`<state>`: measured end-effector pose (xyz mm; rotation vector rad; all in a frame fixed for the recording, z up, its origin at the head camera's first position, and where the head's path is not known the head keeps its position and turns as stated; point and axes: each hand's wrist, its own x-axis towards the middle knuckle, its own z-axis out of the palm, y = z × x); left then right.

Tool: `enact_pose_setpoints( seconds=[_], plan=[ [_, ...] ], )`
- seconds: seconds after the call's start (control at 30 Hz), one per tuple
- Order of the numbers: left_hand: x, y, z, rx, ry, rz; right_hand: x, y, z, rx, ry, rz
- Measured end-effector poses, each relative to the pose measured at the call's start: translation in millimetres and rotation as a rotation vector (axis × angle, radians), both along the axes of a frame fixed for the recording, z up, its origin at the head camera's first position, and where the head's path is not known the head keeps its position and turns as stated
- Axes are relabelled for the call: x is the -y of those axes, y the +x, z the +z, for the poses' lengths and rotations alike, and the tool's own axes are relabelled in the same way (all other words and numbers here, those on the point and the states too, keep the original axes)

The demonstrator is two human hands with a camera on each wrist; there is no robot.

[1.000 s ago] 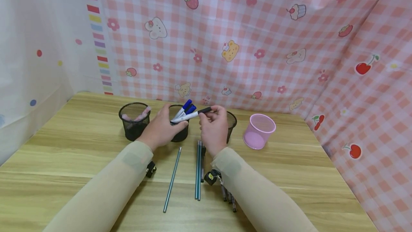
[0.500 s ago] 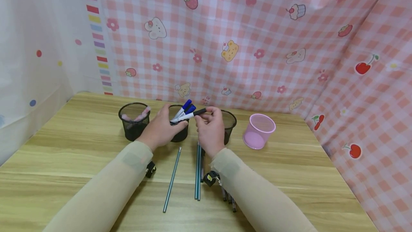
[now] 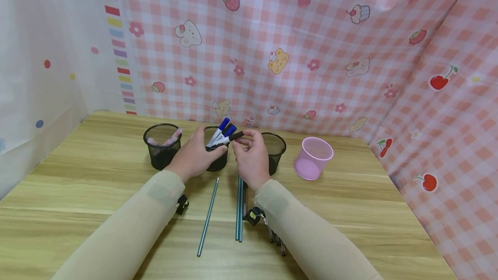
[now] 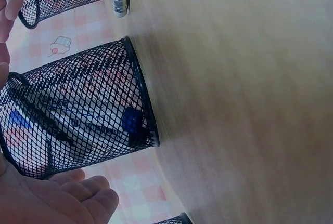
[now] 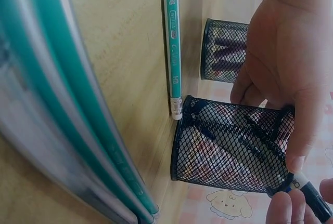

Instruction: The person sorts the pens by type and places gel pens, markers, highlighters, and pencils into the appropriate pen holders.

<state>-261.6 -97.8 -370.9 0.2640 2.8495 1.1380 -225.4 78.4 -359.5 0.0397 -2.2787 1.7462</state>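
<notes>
In the head view, my left hand (image 3: 194, 154) spans the side and rim of a black mesh pen cup (image 3: 218, 164), thumb on the near side. The left wrist view shows its fingers (image 4: 83, 195) beside the mesh. Several white markers with blue or dark caps, such as this blue-capped one (image 3: 222, 128), lean in that cup. My right hand (image 3: 253, 161) pinches a white marker (image 5: 315, 200) by its black cap. The marker's white end is over the cup's mouth, tilted, with its tip hidden among the others.
A black mesh cup (image 3: 165, 159) with pinkish items stands left. Another black cup (image 3: 275, 159) is behind my right hand, and a pink cup (image 3: 311, 163) farther right. A lone green pencil (image 3: 208, 217), more pencils (image 3: 239, 215) and several pens (image 3: 277, 240) lie on the wooden table.
My right hand has shifted left and slid the black-capped marker deeper into the cup. The markers inside have shifted slightly. My left hand stays in place.
</notes>
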Motion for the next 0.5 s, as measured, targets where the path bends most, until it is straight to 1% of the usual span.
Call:
enact_pose_setpoints(
  seconds=[0.27, 0.5],
  plan=[
    [0.2, 1.4, 1.7, 0.000, -0.005, -0.003, -3.0, 0.6, 0.7, 0.006, 0.064, 0.032],
    [0.3, 2.0, 2.5, 0.005, -0.003, -0.008, -3.5, -0.2, 3.5, 0.055, 0.095, 0.060]
  ],
)
